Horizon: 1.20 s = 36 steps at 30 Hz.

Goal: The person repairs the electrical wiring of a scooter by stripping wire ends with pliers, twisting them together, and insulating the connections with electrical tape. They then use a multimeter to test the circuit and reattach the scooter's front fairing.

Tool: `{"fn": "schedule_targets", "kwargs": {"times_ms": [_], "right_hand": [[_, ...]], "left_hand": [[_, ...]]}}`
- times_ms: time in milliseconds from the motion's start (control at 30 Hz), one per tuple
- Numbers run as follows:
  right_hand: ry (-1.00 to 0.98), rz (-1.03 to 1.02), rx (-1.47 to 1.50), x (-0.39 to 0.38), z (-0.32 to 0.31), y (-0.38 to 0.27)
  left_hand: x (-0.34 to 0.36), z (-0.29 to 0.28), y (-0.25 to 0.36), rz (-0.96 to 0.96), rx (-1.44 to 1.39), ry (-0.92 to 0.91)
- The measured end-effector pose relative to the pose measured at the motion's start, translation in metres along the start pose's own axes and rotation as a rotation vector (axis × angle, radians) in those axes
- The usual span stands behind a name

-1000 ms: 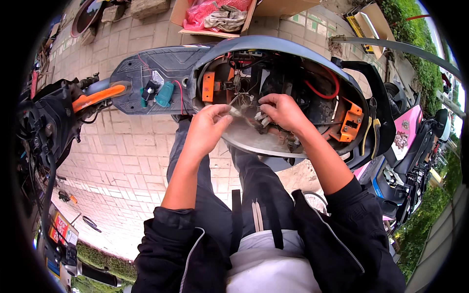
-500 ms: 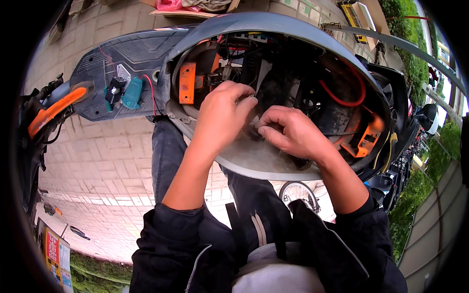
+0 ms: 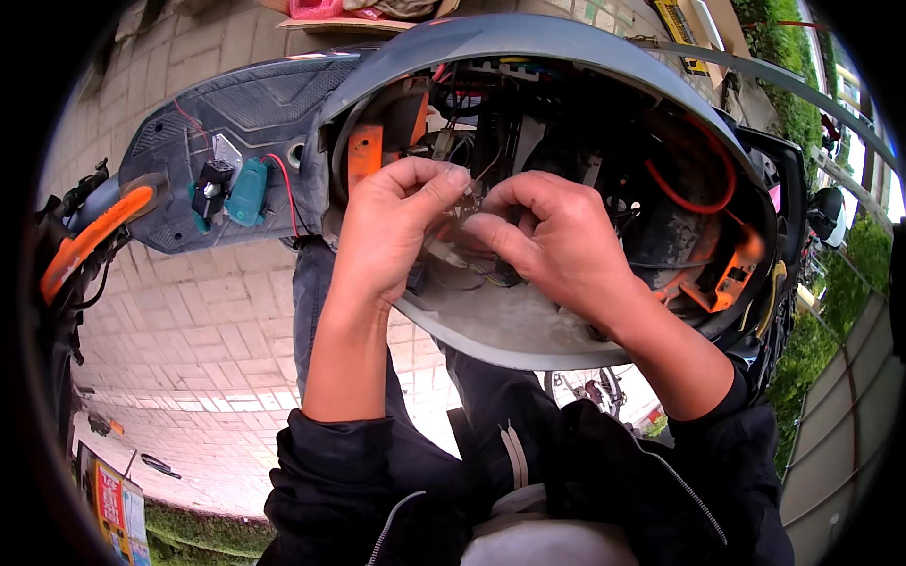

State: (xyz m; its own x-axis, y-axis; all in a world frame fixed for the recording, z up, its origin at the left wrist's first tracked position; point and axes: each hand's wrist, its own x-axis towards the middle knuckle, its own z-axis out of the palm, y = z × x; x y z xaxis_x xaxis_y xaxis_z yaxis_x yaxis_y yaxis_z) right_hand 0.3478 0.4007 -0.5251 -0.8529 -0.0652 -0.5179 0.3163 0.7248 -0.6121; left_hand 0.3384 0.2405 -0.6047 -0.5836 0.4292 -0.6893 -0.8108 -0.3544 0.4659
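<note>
I am over the opened grey body of a scooter point(image 3: 510, 42), with wiring and small connectors point(image 3: 444, 259) inside. My left hand point(image 3: 396, 222) pinches a thin wire near an orange bracket point(image 3: 364, 149). My right hand point(image 3: 552, 241) is closed just beside it, thumb and forefinger curled near the wire ends; what it holds is too small to make out. A red cable point(image 3: 698, 208) loops at the right of the cavity, above a second orange bracket point(image 3: 731, 283).
On the footboard point(image 3: 250, 99) at left lie a teal tool part point(image 3: 247, 193) and a black device point(image 3: 212, 189). Handlebars with an orange piece point(image 3: 99, 236) are at far left. Cardboard boxes point(image 3: 354, 24) stand beyond the scooter, a railing point(image 3: 783, 80) and bicycle wheel point(image 3: 566, 385) rightward.
Both hands have shifted and drawn closer together at the wiring, fingers now more tightly curled. The view has moved, so the scooter body appears larger and the footboard farther left.
</note>
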Motion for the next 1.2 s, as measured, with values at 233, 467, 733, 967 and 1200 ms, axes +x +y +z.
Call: {"fn": "schedule_targets", "kwargs": {"times_ms": [233,467,733,967,1200], "right_hand": [[0.103,0.007,-0.056,0.011,0.026,0.014],[-0.025,0.141,0.216,0.015,0.017,0.016],[0.001,-0.039,0.140,0.016,0.018,0.016],[0.032,0.336,0.565,0.017,0.022,0.021],[-0.235,0.430,0.635,0.026,0.017,0.015]], "left_hand": [[0.000,-0.001,-0.004,0.105,-0.006,0.002],[0.006,0.002,-0.010,0.368,0.525,0.097],[0.003,0.004,-0.007,0.247,0.466,0.126],[0.011,0.004,-0.007,0.187,0.360,-0.045],[0.010,-0.006,-0.007,0.414,0.736,-0.021]]}}
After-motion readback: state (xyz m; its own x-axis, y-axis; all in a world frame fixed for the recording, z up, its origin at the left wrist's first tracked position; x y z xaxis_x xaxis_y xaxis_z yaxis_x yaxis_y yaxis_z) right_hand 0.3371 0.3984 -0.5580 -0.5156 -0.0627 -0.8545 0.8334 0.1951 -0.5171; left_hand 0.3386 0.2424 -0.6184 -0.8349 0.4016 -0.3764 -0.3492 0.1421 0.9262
